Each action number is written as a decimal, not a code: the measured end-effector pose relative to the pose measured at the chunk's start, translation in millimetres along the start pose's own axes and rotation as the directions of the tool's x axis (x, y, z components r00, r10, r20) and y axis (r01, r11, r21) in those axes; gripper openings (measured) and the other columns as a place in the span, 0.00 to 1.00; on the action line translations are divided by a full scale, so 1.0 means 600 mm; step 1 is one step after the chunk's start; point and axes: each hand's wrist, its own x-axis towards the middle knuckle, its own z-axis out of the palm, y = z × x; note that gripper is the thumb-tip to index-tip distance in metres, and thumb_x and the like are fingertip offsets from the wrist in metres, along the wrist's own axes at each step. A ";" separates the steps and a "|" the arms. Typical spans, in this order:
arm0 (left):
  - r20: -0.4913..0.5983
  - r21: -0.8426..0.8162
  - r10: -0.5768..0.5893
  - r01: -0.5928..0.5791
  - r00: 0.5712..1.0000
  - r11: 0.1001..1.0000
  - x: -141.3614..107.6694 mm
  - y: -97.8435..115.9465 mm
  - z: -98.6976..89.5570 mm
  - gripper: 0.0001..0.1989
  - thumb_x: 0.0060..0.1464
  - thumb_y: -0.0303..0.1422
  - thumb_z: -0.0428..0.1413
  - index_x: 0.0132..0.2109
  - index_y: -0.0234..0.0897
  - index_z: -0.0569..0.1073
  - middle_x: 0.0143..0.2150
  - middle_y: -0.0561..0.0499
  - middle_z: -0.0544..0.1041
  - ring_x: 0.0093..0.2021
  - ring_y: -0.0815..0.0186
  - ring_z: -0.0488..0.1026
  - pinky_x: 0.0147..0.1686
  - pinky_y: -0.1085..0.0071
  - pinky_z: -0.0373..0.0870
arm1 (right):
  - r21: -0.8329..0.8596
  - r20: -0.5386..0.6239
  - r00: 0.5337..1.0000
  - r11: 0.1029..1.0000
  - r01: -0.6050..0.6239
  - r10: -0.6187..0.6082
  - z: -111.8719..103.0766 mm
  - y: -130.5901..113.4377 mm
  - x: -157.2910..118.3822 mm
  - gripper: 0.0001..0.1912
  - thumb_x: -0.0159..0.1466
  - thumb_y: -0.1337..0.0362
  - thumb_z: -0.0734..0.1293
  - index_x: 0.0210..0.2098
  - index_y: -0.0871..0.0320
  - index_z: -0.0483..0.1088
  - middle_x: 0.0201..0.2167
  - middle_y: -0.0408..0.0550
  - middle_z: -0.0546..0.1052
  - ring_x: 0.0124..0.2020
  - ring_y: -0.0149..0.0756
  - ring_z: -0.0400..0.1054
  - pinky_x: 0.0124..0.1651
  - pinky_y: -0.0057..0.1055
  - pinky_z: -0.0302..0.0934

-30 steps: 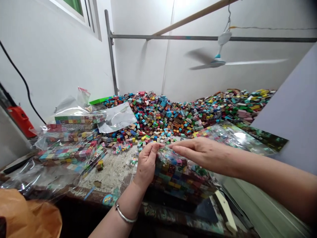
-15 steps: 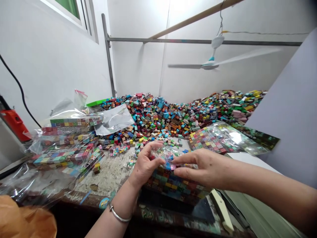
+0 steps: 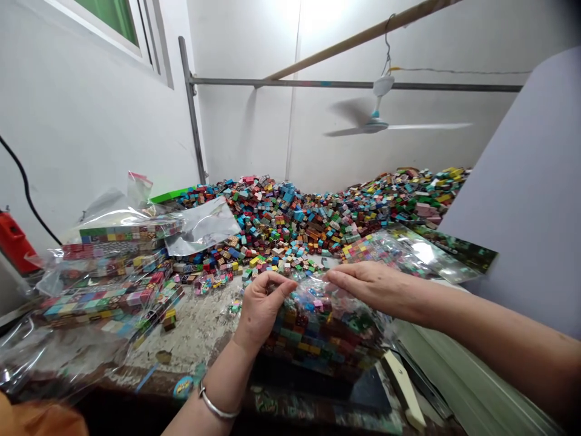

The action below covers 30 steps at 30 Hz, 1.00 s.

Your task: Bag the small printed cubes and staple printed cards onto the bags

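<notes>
Left hand [image 3: 261, 306] and right hand [image 3: 370, 283] each pinch the top edge of the clear bag of blocks [image 3: 324, 327], just in front of the loose block pile [image 3: 313, 212]; uneven pull risks spillage.

No text, label, brand or number can be read anywhere in the frame. A round sticker [image 3: 183, 386] on the tabletop [image 3: 200, 321] edge, lower left of centre, is too blurred to make out.
</notes>
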 end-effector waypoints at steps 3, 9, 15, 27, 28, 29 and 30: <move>-0.027 0.013 0.003 -0.002 1.000 1.000 0.001 -0.001 0.000 0.11 0.47 0.39 0.59 0.29 0.35 0.72 0.27 0.54 0.73 0.27 0.71 0.67 0.27 0.76 0.61 | 0.056 -0.093 0.996 0.998 0.003 0.002 -0.019 0.002 -0.022 0.24 0.64 0.49 0.49 0.35 0.55 0.70 0.34 0.46 0.75 0.37 0.40 0.68 0.41 0.34 0.61; -0.036 0.042 0.028 -0.026 0.999 0.999 0.000 -0.001 -0.002 0.10 0.48 0.39 0.59 0.29 0.36 0.72 0.27 0.53 0.73 0.30 0.69 0.68 0.32 0.74 0.63 | 0.015 -0.225 0.974 0.999 -0.037 0.040 -0.026 0.051 -0.086 0.21 0.56 0.44 0.61 0.39 0.50 0.73 0.41 0.47 0.75 0.45 0.45 0.67 0.47 0.39 0.62; -0.042 -0.021 0.026 -0.027 0.999 0.999 -0.003 -0.005 -0.003 0.12 0.51 0.40 0.56 0.31 0.35 0.74 0.30 0.51 0.75 0.31 0.68 0.68 0.33 0.75 0.63 | 0.080 -0.284 0.956 0.995 -0.053 0.074 0.006 0.107 -0.119 0.16 0.56 0.47 0.62 0.34 0.49 0.74 0.47 0.48 0.72 0.51 0.44 0.63 0.54 0.40 0.58; -0.068 -0.042 -0.008 0.005 0.998 0.999 -0.004 -0.003 -0.004 0.15 0.51 0.43 0.55 0.33 0.35 0.75 0.32 0.50 0.76 0.31 0.67 0.68 0.30 0.75 0.64 | 0.011 -0.347 0.938 1.000 0.001 0.003 0.012 0.115 -0.128 0.19 0.53 0.45 0.65 0.35 0.51 0.75 0.47 0.53 0.71 0.51 0.46 0.63 0.52 0.42 0.58; -0.070 -0.036 -0.004 0.002 0.998 0.999 -0.004 -0.003 -0.004 0.15 0.51 0.43 0.55 0.33 0.35 0.75 0.31 0.50 0.76 0.31 0.67 0.68 0.30 0.75 0.64 | -0.025 -0.348 0.937 0.999 0.030 -0.037 0.013 0.112 -0.125 0.19 0.54 0.45 0.65 0.34 0.51 0.75 0.46 0.52 0.72 0.50 0.47 0.63 0.50 0.43 0.59; -0.071 -0.031 0.002 -0.004 0.997 1.000 -0.004 -0.003 -0.004 0.15 0.51 0.43 0.55 0.32 0.35 0.75 0.31 0.50 0.76 0.31 0.67 0.68 0.31 0.75 0.64 | -0.070 -0.349 0.935 0.996 0.049 -0.070 0.014 0.108 -0.122 0.18 0.53 0.45 0.65 0.34 0.50 0.75 0.45 0.52 0.72 0.49 0.47 0.64 0.49 0.44 0.59; -0.072 -0.026 0.008 -0.010 0.997 1.000 -0.004 -0.004 -0.005 0.14 0.51 0.43 0.55 0.32 0.35 0.75 0.31 0.51 0.76 0.31 0.68 0.68 0.31 0.75 0.64 | -0.123 -0.354 0.930 0.991 0.060 -0.100 0.017 0.103 -0.119 0.18 0.53 0.46 0.66 0.35 0.49 0.75 0.44 0.52 0.73 0.48 0.48 0.64 0.48 0.46 0.58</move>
